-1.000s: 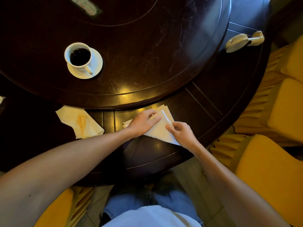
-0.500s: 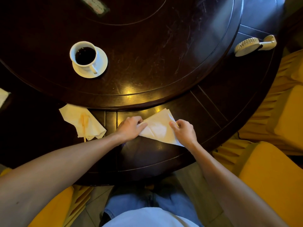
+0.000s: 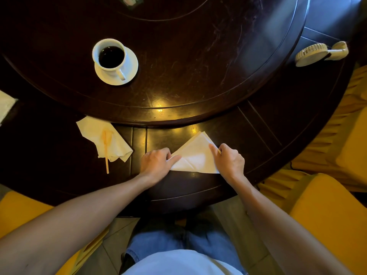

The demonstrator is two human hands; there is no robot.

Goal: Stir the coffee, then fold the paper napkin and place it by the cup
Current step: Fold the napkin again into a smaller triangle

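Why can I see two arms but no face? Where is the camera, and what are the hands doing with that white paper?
The camera sits on the person's head and looks down, so you see only their arms and lap. The left hand and the right hand press on a paper napkin folded into a triangle, one hand at each side. It lies on a dark round table. Farther away stands a white cup of black coffee on a saucer. To the left lies a crumpled napkin with a thin stir stick on top. A small hand fan lies at the right.

Bare tabletop point(image 3: 198, 80) beside cup point(image 3: 111, 56)
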